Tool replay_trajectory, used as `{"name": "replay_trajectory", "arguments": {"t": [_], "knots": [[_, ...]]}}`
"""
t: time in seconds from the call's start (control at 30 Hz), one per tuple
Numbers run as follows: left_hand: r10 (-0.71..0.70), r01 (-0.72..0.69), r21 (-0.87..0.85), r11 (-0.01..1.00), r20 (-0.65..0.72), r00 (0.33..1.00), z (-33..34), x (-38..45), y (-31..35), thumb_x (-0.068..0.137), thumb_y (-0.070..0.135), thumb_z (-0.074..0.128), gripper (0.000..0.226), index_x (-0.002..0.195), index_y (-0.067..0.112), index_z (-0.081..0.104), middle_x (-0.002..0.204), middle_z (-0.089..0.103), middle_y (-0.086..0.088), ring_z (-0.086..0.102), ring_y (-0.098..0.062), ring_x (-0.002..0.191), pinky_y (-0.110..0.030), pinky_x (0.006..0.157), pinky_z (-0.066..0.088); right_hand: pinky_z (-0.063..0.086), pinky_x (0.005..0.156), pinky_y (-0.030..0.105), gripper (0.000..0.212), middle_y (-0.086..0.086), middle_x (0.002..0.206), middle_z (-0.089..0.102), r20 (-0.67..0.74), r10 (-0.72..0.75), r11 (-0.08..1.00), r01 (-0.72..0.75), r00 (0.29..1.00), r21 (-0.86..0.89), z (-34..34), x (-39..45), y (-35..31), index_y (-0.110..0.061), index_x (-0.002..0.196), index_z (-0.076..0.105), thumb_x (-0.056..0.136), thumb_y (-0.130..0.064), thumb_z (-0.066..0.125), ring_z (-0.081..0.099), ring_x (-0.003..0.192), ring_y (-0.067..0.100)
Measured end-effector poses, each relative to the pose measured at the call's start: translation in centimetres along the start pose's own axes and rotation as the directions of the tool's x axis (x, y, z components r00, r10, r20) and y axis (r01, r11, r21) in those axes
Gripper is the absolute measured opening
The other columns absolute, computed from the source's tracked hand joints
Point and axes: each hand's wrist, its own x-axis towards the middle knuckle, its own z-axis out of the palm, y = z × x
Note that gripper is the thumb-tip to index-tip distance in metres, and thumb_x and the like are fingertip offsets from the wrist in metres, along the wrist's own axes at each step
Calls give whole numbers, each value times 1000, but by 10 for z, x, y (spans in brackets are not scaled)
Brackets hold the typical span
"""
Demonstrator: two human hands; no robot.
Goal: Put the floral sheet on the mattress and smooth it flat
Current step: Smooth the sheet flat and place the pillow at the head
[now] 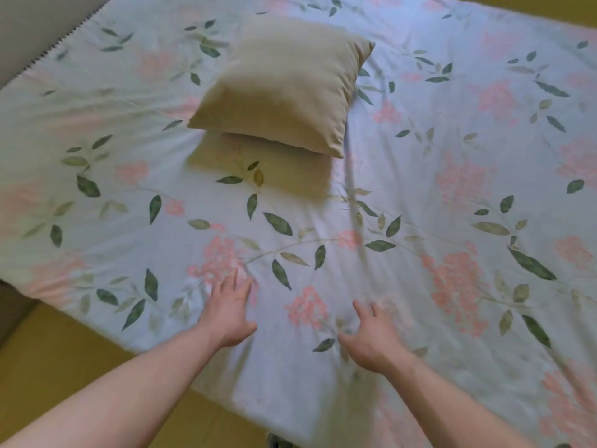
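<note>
The floral sheet [420,195], pale blue with pink blossoms and green leaves, lies spread over the mattress and fills most of the view. Soft creases run through its middle, below the pillow. My left hand [230,310] lies flat on the sheet near its front edge, fingers straight and spread. My right hand [374,337] rests on the sheet a little to the right, fingers spread and slightly bent. Neither hand grips the cloth. The mattress itself is hidden under the sheet.
A beige square pillow [284,85] hangs or tilts above the sheet's centre, casting a shadow below it. A yellow-brown floor [74,354] shows at the lower left. A grey surface [29,30] borders the far left corner.
</note>
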Motion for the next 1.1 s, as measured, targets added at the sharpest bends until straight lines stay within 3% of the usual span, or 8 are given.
{"name": "replay_trajectory", "arguments": {"t": [0.13, 0.27, 0.4, 0.53, 0.67, 0.73, 0.87, 1.1], "knots": [[-39, 39, -26, 999, 26, 999, -5, 0, -53, 81, 45, 70, 99, 160, 29, 14, 165, 12, -8, 20, -34, 149, -44, 119, 31, 48, 101, 37, 67, 8, 149, 33, -1, 38, 999, -38, 999, -29, 16, 16, -38, -22, 147, 38, 90, -51, 60, 52, 129, 30], [-232, 196, -260, 946, -114, 966, 18, -13, -95, 90, 36, 62, 54, 139, 26, 44, 137, 42, -3, 43, -26, 125, -41, 100, 46, 51, 89, 38, 54, 7, 127, 48, -66, 13, 980, -26, 998, -195, 44, 8, -46, -19, 121, 43, 85, -50, 67, 61, 113, 31], [-599, 475, -531, 701, -78, 797, 59, -49, -131, 94, 34, 62, 27, 113, 17, 52, 126, 51, -11, 50, -33, 117, -44, 98, 44, 43, 79, 36, 52, 2, 125, 54, 71, -126, 952, 141, 990, -271, 99, -22, -48, -24, 115, 42, 83, -56, 68, 61, 116, 25], [-756, 670, -611, 422, 170, 632, 96, -75, -143, 98, 52, 56, 42, 99, 9, 57, 111, 62, -15, 58, -35, 102, -38, 80, 42, 37, 74, 34, 48, 1, 123, 51, 154, -138, 939, 178, 979, -295, 143, -48, -42, -25, 110, 36, 85, -47, 70, 61, 113, 25], [-663, 567, -731, 379, 213, 718, 113, -76, -133, 104, 38, 50, 46, 75, 8, 70, 79, 70, -8, 62, -32, 81, -36, 68, 47, 33, 73, 32, 27, -3, 120, 52, 62, -210, 925, 219, 976, -309, 163, -56, -34, -25, 113, 46, 94, -30, 65, 58, 114, 22], [-692, 543, -760, 358, 175, 700, 114, -77, -127, 103, 33, 52, 43, 71, 9, 68, 78, 69, -9, 61, -35, 86, -35, 68, 43, 34, 71, 33, 14, -3, 116, 58, 26, -254, 911, 248, 967, -329, 171, -56, -32, -27, 100, 46, 99, -22, 58, 60, 107, 22], [-715, 534, -746, 397, 114, 690, 113, -85, -127, 102, 29, 53, 38, 70, 10, 64, 77, 64, -8, 50, -35, 96, -34, 76, 37, 34, 70, 33, 19, -2, 105, 61, 45, -287, 907, 287, 957, -307, 183, -58, -27, -29, 93, 47, 100, -12, 48, 64, 99, 22], [-692, 584, -605, 542, 73, 718, 109, -86, -139, 98, 28, 55, 32, 71, 14, 65, 91, 70, -12, 54, -36, 94, -37, 77, 48, 35, 69, 36, 16, -5, 90, 46, 177, -277, 900, 319, 945, -298, 171, -62, -24, -25, 87, 45, 99, -15, 48, 64, 95, 28]]}}
